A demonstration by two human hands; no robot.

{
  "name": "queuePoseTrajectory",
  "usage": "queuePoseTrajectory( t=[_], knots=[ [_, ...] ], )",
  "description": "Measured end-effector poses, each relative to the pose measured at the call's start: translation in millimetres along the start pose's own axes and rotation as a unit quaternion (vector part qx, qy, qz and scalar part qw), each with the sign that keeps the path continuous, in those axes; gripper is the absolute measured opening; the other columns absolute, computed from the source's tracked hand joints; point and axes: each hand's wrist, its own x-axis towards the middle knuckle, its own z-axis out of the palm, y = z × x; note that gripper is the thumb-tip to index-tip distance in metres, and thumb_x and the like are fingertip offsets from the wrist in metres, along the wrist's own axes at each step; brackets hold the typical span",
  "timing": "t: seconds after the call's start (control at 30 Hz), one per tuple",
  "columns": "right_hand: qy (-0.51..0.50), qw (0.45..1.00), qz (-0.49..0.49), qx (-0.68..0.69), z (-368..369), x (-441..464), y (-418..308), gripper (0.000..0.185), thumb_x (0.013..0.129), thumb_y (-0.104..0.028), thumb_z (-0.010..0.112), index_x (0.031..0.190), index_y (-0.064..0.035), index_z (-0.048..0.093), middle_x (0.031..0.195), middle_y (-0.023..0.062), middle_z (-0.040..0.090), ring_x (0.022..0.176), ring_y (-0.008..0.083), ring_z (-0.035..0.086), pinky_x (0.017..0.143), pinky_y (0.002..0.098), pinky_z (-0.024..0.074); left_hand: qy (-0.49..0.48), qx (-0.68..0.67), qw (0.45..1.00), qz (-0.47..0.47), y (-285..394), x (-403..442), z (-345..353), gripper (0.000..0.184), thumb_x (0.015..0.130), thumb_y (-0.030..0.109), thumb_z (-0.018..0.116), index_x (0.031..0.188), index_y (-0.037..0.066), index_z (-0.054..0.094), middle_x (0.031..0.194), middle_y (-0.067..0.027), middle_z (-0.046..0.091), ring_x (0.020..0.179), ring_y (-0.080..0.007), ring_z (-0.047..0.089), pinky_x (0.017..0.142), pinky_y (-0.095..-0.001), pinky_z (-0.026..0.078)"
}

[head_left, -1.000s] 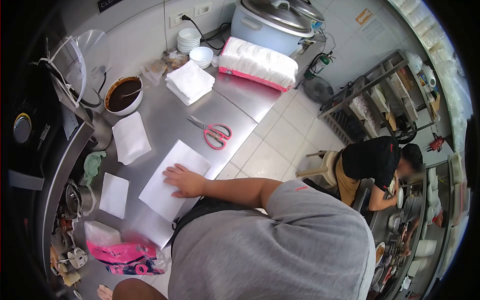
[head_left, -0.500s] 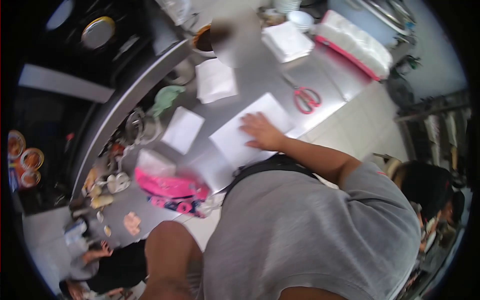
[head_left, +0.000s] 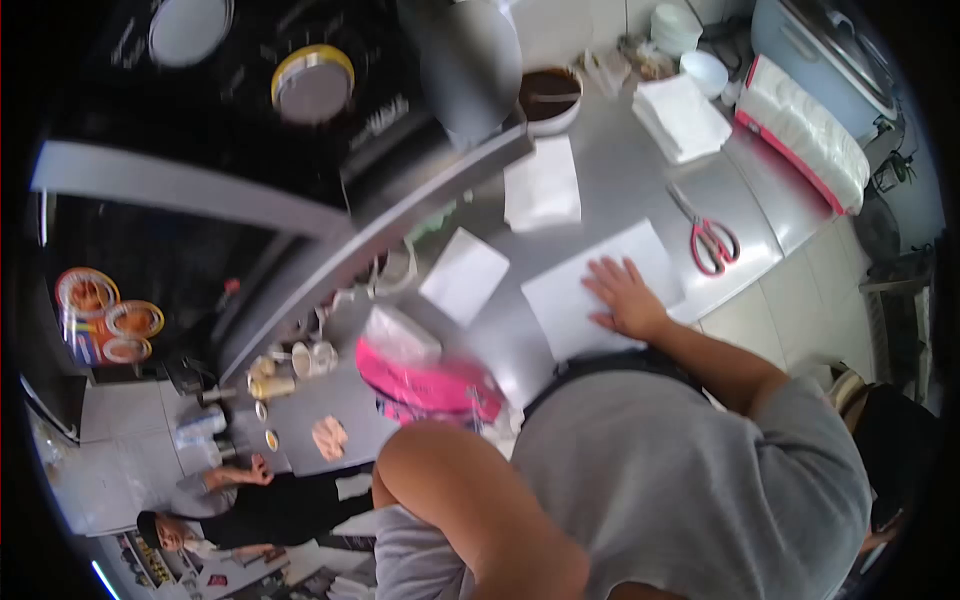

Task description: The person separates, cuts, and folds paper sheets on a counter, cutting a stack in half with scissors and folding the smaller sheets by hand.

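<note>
My right hand (head_left: pixel 625 297) lies flat with fingers spread on a large white sheet (head_left: pixel 560 305) on the steel counter. Red-handled scissors (head_left: pixel 712 245) lie just beyond the sheet, blades pointing away from me. Two smaller white sheets or stacks, one paper piece (head_left: pixel 465 277) and one folded-looking stack (head_left: pixel 543 185), rest to the left of the hand. A pink package (head_left: pixel 430 382) with clear wrap sits near my left side. My left arm (head_left: pixel 480 500) is bent, its elbow toward the counter; the left hand itself is out of sight.
A bowl of dark sauce (head_left: pixel 550 100), a napkin stack (head_left: pixel 682 118) and a long wrapped pack (head_left: pixel 805 130) stand along the back. A black appliance (head_left: pixel 230 150) with knobs is at left. Raw-looking pink pieces (head_left: pixel 328 438) lie near a co-worker (head_left: pixel 270 510).
My view has swung so the counter and its things sit further right, and more of the black appliance shows. The right hand stays flat on the sheet. More of the left arm shows.
</note>
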Motion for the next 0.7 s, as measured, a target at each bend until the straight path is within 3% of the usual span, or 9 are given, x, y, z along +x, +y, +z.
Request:
queuePoseTrajectory(
  t=[0.1, 0.17, 0.33, 0.4, 0.5, 0.6, 0.7],
  knots=[
    [-0.007, 1.000, 0.007, 0.004, -13.6, -0.5, -5.7, 0.060, 0.085, -0.043, 0.059, 0.134, -0.0101, 0.044, 0.145, 0.0145, 0.035, 0.136, 0.0333, 0.028, 0.111, 0.0530, 0.0187, 0.039, -0.044, 0.998, 0.020, 7.9, 6.8, 19.2, 0.018, 0.083, 0.003, 0.060, 0.077, -0.012, 0.051, 0.075, -0.0179, 0.057, 0.058, -0.0284, 0.053, 0.054, -0.0335, 0.046],
    [-0.011, 1.000, 0.005, 0.007, -11.4, -3.4, -9.6, 0.060, 0.086, -0.043, 0.059, 0.134, -0.0102, 0.045, 0.145, 0.0141, 0.035, 0.137, 0.0330, 0.027, 0.111, 0.0529, 0.0188, 0.047, -0.143, 0.984, 0.092, 25.9, 12.6, 45.6, 0.015, 0.083, 0.005, 0.061, 0.082, -0.008, 0.053, 0.081, -0.0173, 0.057, 0.066, -0.0296, 0.053, 0.061, -0.0351, 0.046],
    [-0.005, 1.000, 0.005, 0.002, -11.8, 1.4, -6.2, 0.060, 0.086, -0.043, 0.059, 0.134, -0.0103, 0.045, 0.145, 0.0135, 0.035, 0.136, 0.0327, 0.028, 0.111, 0.0524, 0.0192, 0.047, -0.427, 0.861, 0.271, 105.9, 14.0, 187.6, 0.019, 0.080, 0.010, 0.062, 0.095, 0.000, 0.057, 0.096, -0.0159, 0.058, 0.088, -0.0326, 0.053, 0.078, -0.0392, 0.044],
    [0.004, 1.000, 0.005, 0.007, -12.4, 0.6, -3.0, 0.059, 0.086, -0.042, 0.059, 0.134, -0.0104, 0.045, 0.145, 0.0134, 0.035, 0.137, 0.0325, 0.027, 0.111, 0.0523, 0.0190, 0.065, -0.487, 0.846, 0.205, 133.2, 20.9, 271.4, 0.023, 0.080, 0.012, 0.062, 0.100, 0.003, 0.058, 0.102, -0.0153, 0.058, 0.097, -0.0339, 0.053, 0.085, -0.0409, 0.044],
    [0.001, 1.000, 0.005, 0.003, -10.5, -0.8, -1.2, 0.059, 0.086, -0.043, 0.058, 0.134, -0.0107, 0.045, 0.145, 0.0134, 0.035, 0.137, 0.0321, 0.027, 0.111, 0.0524, 0.0193, 0.103, -0.524, 0.845, 0.026, 151.5, 16.9, 394.7, 0.026, 0.078, 0.014, 0.065, 0.102, 0.006, 0.060, 0.108, -0.0144, 0.057, 0.104, -0.0357, 0.052, 0.091, -0.0431, 0.043],
    [0.012, 1.000, 0.010, 0.021, -9.4, -0.3, -1.5, 0.058, 0.084, -0.038, 0.062, 0.133, -0.0107, 0.046, 0.144, 0.0133, 0.036, 0.136, 0.0320, 0.028, 0.111, 0.0527, 0.0200, -0.156, -0.499, 0.846, -0.107, 161.8, -29.4, 461.7, 0.027, 0.077, 0.015, 0.068, 0.102, 0.007, 0.061, 0.110, -0.0137, 0.056, 0.103, -0.0355, 0.052, 0.091, -0.0434, 0.042],
    [0.006, 0.999, 0.027, 0.037, -17.1, 6.5, -8.5, 0.054, 0.082, -0.030, 0.065, 0.129, -0.0101, 0.048, 0.139, 0.0133, 0.040, 0.134, 0.0322, 0.031, 0.111, 0.0519, 0.0215, -0.122, -0.479, 0.866, -0.082, 167.5, -37.0, 482.7, 0.015, 0.079, 0.016, 0.067, 0.089, 0.005, 0.062, 0.083, -0.0098, 0.059, 0.084, -0.0295, 0.057, 0.080, -0.0395, 0.045]
  ],
)
